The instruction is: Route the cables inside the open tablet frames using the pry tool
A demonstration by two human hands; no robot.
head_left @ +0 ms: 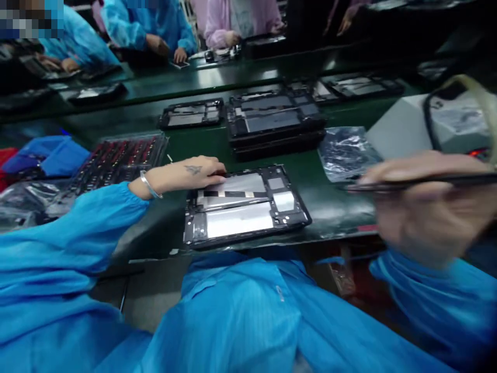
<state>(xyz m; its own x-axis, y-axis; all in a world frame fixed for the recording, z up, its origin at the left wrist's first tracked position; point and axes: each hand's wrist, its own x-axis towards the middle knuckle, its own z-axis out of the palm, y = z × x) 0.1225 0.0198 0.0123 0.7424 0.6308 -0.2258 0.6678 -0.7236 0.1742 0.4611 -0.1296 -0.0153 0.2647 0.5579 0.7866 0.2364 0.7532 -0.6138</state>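
My left hand (194, 173) at frame centre, fingers flat on the upper left edge of the open tablet frame (244, 207) on the green bench (330, 204), my right hand (427, 207) blurred at right, pinching a thin dark tool (419, 182)

Bright blue smock sleeves (77, 233) with gathered cuffs cover both arms; a thin silver bangle (149, 187) circles the left wrist, and a small dark tattoo (193, 169) marks the left hand (190, 173).

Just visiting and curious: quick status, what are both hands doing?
Left hand flat on open tablet frame, steadying it. Right hand raised, blurred, gripping thin dark tool. Stacked frames behind, clear of both hands.
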